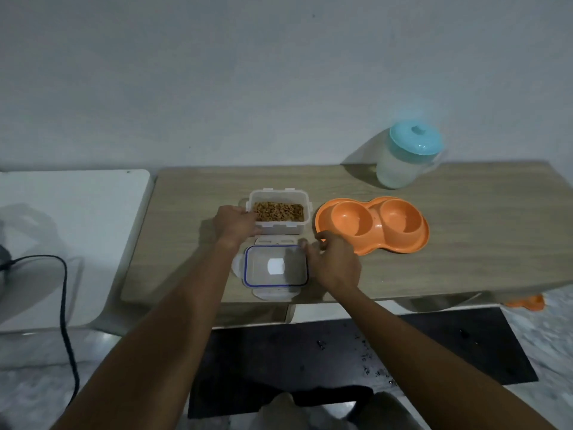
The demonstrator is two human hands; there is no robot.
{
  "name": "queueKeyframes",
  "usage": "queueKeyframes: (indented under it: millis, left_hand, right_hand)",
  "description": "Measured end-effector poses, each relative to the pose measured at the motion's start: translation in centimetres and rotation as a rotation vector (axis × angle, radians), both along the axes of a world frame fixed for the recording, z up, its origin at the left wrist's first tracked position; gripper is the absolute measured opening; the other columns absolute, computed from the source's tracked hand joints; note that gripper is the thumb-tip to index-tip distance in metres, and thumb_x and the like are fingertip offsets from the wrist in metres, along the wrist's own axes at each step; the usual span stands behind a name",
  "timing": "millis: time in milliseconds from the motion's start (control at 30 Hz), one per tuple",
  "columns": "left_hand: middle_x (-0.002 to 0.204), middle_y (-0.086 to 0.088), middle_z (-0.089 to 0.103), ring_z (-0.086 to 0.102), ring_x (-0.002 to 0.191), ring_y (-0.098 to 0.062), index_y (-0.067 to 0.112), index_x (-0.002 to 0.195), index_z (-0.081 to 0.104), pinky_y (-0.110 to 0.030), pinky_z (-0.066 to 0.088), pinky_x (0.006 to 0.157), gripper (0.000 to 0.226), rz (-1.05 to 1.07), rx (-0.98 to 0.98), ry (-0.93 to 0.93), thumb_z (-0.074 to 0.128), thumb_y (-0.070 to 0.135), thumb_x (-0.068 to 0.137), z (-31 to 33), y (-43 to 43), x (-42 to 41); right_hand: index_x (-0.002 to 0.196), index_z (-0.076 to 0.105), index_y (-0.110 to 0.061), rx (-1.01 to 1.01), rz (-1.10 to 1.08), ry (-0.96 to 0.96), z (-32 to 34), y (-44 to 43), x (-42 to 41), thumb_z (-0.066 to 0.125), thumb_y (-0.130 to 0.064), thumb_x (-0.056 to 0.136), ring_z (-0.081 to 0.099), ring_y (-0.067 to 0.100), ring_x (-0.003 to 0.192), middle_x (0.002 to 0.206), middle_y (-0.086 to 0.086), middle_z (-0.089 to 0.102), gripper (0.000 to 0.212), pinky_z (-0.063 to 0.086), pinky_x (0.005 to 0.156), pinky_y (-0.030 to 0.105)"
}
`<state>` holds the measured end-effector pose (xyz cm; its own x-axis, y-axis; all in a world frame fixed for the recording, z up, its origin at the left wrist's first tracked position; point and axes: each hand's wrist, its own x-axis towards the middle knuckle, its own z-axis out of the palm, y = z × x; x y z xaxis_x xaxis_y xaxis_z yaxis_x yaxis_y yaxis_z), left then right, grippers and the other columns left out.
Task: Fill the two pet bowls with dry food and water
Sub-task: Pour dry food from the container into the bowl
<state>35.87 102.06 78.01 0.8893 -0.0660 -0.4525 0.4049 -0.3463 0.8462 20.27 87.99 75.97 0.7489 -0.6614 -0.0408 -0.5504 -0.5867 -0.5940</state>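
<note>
An orange double pet bowl (372, 225) lies on the wooden table (465, 243), both cups bare inside. To its left stands a clear plastic container (278, 225) holding brown dry food (278, 211), with no lid on. Its clear lid with a blue seal (276, 266) lies flat in front of it. My left hand (234, 225) grips the container's left side. My right hand (333, 262) rests by the lid's right edge, fingertips touching its corner. A frosted water jug with a teal lid (409, 153) stands at the back right.
A white table (71, 228) adjoins the wooden one on the left, with a black cable (65, 305) hanging past its front. A dark mat (341, 352) lies on the floor below. An orange object (527, 302) lies on the floor at the right.
</note>
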Motion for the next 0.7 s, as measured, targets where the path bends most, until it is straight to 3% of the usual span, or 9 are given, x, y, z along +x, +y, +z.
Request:
queueKeyframes:
  millis: [67,133,200,300,400,533,633,700]
  left_hand:
    - [0.075,-0.014,0.074,0.074,0.063,-0.026,0.002,0.084,0.071,-0.041,0.062,0.07,0.005,0.039,-0.057,-0.011,0.072,0.006,0.082,0.1,-0.1,-0.2]
    - [0.077,-0.012,0.073,0.074,0.066,-0.027,0.0,0.091,0.071,-0.038,0.062,0.068,0.011,0.035,-0.148,-0.019,0.074,0.005,0.083,0.7,-0.7,-0.6]
    - [0.08,-0.013,0.073,0.074,0.066,-0.029,-0.002,0.098,0.071,-0.034,0.062,0.063,0.017,-0.006,-0.195,-0.031,0.074,0.005,0.083,1.8,-1.8,-1.0]
    - [0.079,-0.019,0.073,0.074,0.065,-0.029,0.0,0.096,0.07,-0.028,0.061,0.06,0.013,-0.115,-0.217,-0.069,0.073,0.004,0.084,3.9,-3.8,-1.7]
    - [0.076,-0.019,0.073,0.074,0.065,-0.029,-0.002,0.093,0.071,-0.029,0.061,0.063,0.012,-0.188,-0.255,-0.093,0.072,0.006,0.084,5.0,-5.8,-2.1]
    - [0.079,-0.011,0.076,0.074,0.073,-0.024,0.004,0.096,0.076,-0.028,0.059,0.068,0.018,-0.324,-0.249,-0.156,0.074,0.017,0.083,5.0,-8.0,-2.5]
    - [0.08,0.004,0.075,0.071,0.078,-0.011,0.021,0.085,0.079,-0.029,0.054,0.077,0.017,-0.419,-0.204,-0.247,0.069,0.034,0.085,4.6,-9.6,-3.4]
    - [0.081,0.004,0.072,0.067,0.079,-0.011,0.017,0.086,0.077,-0.034,0.052,0.082,0.022,-0.509,-0.102,-0.289,0.064,0.034,0.084,3.5,-10.7,-4.1]
  right_hand:
    - [0.126,0.068,-0.021,0.234,-0.068,-0.104,1.2,-1.0,0.8,0.065,-0.051,0.093,0.068,0.022,0.101,0.113,0.001,0.074,0.044,0.057,0.086,0.042]
    - [0.126,0.066,-0.024,0.626,-0.223,-0.193,2.7,-2.3,1.8,0.068,-0.053,0.09,0.068,0.021,0.097,0.114,0.002,0.072,0.046,0.059,0.089,0.046]
    - [0.13,0.062,-0.025,0.977,-0.283,-0.208,4.5,-3.8,2.2,0.069,-0.055,0.089,0.068,0.023,0.096,0.118,0.004,0.068,0.051,0.061,0.08,0.042]
    - [0.123,0.063,-0.02,1.214,-0.238,-0.237,6.5,-6.1,1.8,0.064,-0.04,0.095,0.07,0.029,0.098,0.12,0.01,0.068,0.035,0.058,0.074,0.039]
    - [0.116,0.065,-0.014,1.281,-0.24,-0.353,7.3,-8.0,0.8,0.063,-0.021,0.097,0.069,0.028,0.087,0.103,0.011,0.072,0.021,0.06,0.078,0.039]
    - [0.109,0.067,-0.012,1.26,-0.172,-0.463,7.7,-11.0,-1.3,0.065,-0.016,0.097,0.076,0.024,0.084,0.096,0.009,0.076,0.012,0.064,0.074,0.033]
    - [0.12,0.068,-0.009,1.205,-0.177,-0.56,7.9,-13.6,-2.9,0.069,-0.013,0.095,0.076,0.025,0.091,0.109,0.011,0.076,0.025,0.065,0.079,0.033]
    - [0.131,0.065,-0.007,1.142,-0.172,-0.592,8.0,-14.9,-3.5,0.072,-0.01,0.092,0.074,0.03,0.101,0.117,0.013,0.074,0.04,0.064,0.086,0.036]
